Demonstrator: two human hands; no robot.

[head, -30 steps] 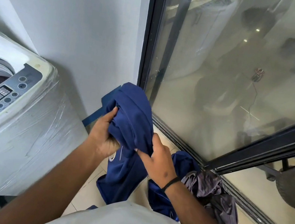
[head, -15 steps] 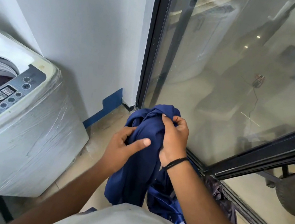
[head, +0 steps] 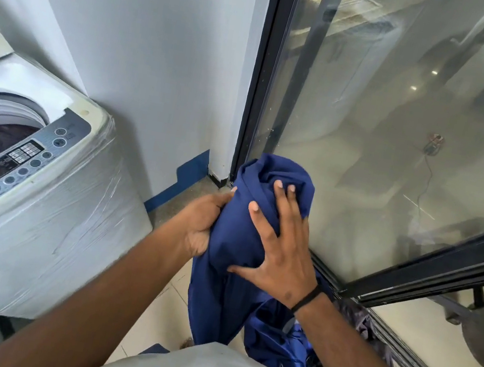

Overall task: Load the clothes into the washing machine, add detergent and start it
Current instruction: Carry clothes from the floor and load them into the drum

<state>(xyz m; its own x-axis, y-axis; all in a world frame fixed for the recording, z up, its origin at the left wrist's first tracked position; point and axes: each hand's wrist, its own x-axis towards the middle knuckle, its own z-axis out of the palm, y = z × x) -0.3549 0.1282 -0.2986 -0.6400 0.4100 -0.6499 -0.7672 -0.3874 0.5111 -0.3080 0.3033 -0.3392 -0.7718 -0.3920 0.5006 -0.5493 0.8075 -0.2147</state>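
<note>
The right hand's fingers [head: 275, 208] lie spread and nearly straight, pressing on a bunched navy-blue cloth garment [head: 243, 242]. The left hand [head: 201, 224] grips the same garment from the other side, its fingers curled into the fabric. The garment hangs above the tiled floor [head: 153, 313], beside the glass sliding door [head: 402, 147]. To the left stands the white top-loading washing machine [head: 35, 211], plastic-wrapped, its drum open. More dark clothes [head: 285, 352] lie heaped below the right hand [head: 283, 255].
</note>
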